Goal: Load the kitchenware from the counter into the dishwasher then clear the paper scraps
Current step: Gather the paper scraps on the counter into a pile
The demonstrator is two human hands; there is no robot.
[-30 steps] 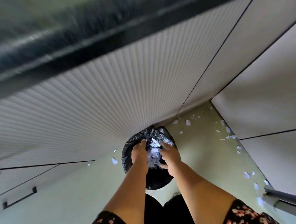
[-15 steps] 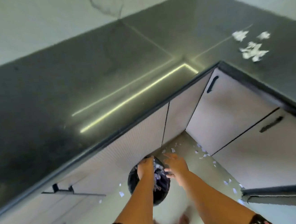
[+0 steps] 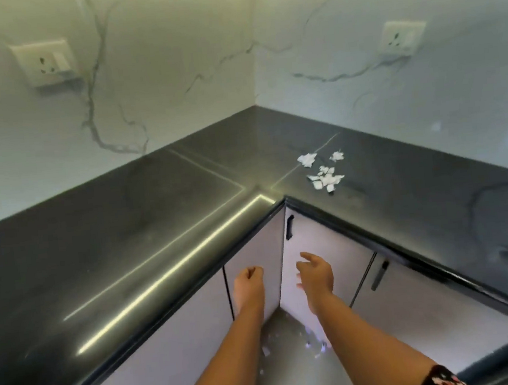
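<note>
Dark counter (image 3: 126, 235) and marble walls (image 3: 171, 60) now fill the view. Half a second ago the camera looked lower, at both hands over a black bag on the floor; that bag is out of sight now. The hands have come up before the cabinet doors (image 3: 338, 246) and are apart. The left hand (image 3: 249, 281) is curled in a fist with nothing seen in it. The right hand (image 3: 315, 275) has loose, spread fingers and is empty. Paper scraps (image 3: 322, 176) lie on the counter near the corner. The floor scraps (image 3: 315, 346) are blurred, partly hidden by the arms.

paper scraps (image 3: 322, 171) on counter (image 3: 126, 235) right of corner, probably more on floor (image 3: 287, 353) below
</note>
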